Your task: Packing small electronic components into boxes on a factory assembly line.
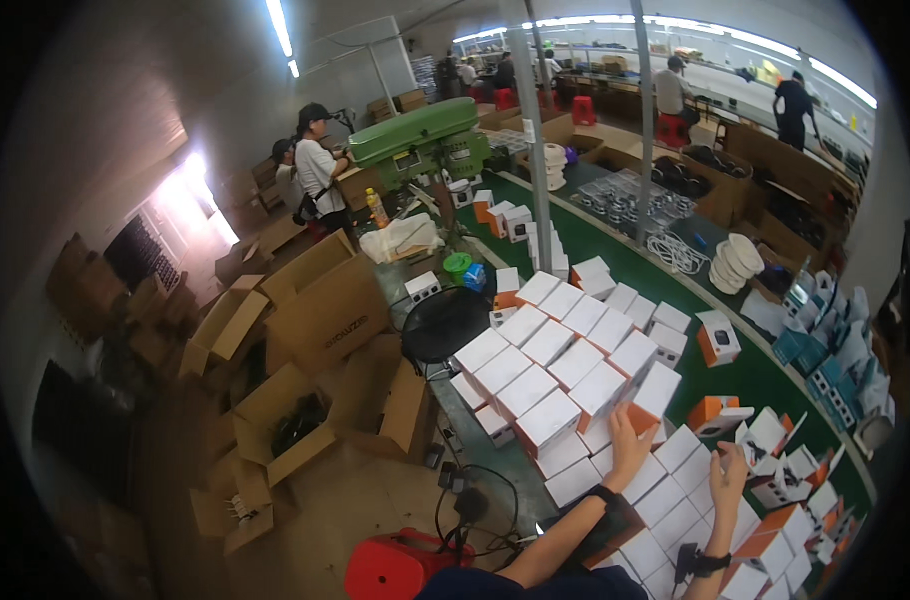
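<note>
My left hand is at the near end of a small white and orange box, its fingers and thumb against the orange side. That box sits at the right edge of a tall stack of similar white boxes. To the right, my right hand hovers over a lower layer of white boxes, its fingers loosely bent and apart, with nothing visible in them. Just beyond it lies an orange and white box. Several opened boxes with raised flaps stand further right.
The green bench also carries white cable, spools and teal packages. A metal post rises behind the stack. Open cartons and a red stool are at left. Other people are further back.
</note>
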Available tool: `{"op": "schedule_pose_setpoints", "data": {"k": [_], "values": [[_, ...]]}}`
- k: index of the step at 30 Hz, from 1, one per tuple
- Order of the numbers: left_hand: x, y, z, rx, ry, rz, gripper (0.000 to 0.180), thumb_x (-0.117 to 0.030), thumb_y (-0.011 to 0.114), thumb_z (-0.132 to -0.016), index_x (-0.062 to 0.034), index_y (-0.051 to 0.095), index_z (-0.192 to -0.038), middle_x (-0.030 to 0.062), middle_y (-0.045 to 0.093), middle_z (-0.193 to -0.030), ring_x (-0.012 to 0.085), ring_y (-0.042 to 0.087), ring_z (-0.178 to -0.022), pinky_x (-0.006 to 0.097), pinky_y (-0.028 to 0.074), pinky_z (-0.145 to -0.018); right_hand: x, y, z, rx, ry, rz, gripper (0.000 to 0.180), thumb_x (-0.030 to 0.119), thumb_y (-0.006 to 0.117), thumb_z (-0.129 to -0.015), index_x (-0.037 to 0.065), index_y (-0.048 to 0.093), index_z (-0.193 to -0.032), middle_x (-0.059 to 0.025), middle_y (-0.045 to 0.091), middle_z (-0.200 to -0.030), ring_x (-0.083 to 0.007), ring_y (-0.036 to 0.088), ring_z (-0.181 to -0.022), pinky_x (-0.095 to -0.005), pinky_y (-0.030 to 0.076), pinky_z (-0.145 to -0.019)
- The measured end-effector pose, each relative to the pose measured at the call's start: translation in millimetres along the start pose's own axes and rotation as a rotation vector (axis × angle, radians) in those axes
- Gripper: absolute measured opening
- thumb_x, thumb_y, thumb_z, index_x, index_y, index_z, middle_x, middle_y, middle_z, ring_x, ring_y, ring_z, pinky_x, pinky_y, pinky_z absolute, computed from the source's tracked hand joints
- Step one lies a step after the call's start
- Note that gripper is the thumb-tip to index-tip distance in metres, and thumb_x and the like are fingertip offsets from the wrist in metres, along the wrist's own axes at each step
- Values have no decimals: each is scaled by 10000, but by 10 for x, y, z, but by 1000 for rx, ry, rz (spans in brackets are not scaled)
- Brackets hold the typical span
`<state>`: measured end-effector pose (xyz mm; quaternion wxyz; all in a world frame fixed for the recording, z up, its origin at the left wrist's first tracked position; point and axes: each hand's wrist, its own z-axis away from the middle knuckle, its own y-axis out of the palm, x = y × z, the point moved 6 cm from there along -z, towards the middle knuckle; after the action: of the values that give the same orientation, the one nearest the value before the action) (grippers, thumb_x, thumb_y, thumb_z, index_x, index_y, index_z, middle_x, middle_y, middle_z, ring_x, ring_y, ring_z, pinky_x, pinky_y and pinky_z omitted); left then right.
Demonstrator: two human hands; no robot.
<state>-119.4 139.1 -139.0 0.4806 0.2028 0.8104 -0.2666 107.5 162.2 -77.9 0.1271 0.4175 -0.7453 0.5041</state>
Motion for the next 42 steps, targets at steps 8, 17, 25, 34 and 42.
{"op": "schedule_pose_setpoints", "data": {"k": [8, 17, 25, 34, 42], "values": [[-104, -76, 269, 530, 8, 529, 672, -18, 659, -761, -34, 332, -1348, 135, 356, -1316, 248, 419, -1161, 358, 410, -951, -73, -84, 42, -3, 268, -409, 388, 152, 455, -935, -12, 450, -1287, -163, 493, -1288, -258, 457, -1215, -343, 310, -1035], [-46, 453, 1286, 1058, -66, 481, 494, -9, 502, -859, -35, 363, -1333, 149, 425, -1269, 264, 406, -1227, 369, 377, -990, -86, -288, 1008, 119, 371, -255, 410, 159, 545, -873, -16, 486, -1238, -173, 527, -1224, -278, 508, -1128, -352, 373, -963], [-691, -55, 1519, 771, 208, 336, 1014, -154, 753, -599, -3, 137, -1390, 267, 306, -1326, 435, 303, -1250, 446, 256, -1056, 31, -322, 1259, 87, 9, 211, 482, 136, 691, -729, -13, 511, -1150, -215, 525, -1091, -389, 518, -972, -422, 418, -837], [-682, -29, 1529, 843, 61, 284, 996, -169, 769, -588, -42, 159, -1364, 246, 299, -1318, 421, 328, -1226, 429, 332, -1031, 142, -406, 1075, 276, 38, 125, 505, 148, 753, -631, -18, 523, -1048, -188, 540, -978, -363, 515, -905, -412, 421, -802], [-760, -54, 1524, 828, 122, 287, 1001, -127, 765, -551, -63, 193, -1370, 217, 300, -1333, 407, 298, -1254, 439, 335, -1036, -133, -462, 1202, 168, -50, 156, 540, 150, 777, -571, -27, 535, -1020, -195, 567, -958, -339, 551, -882, -404, 459, -725]]}}
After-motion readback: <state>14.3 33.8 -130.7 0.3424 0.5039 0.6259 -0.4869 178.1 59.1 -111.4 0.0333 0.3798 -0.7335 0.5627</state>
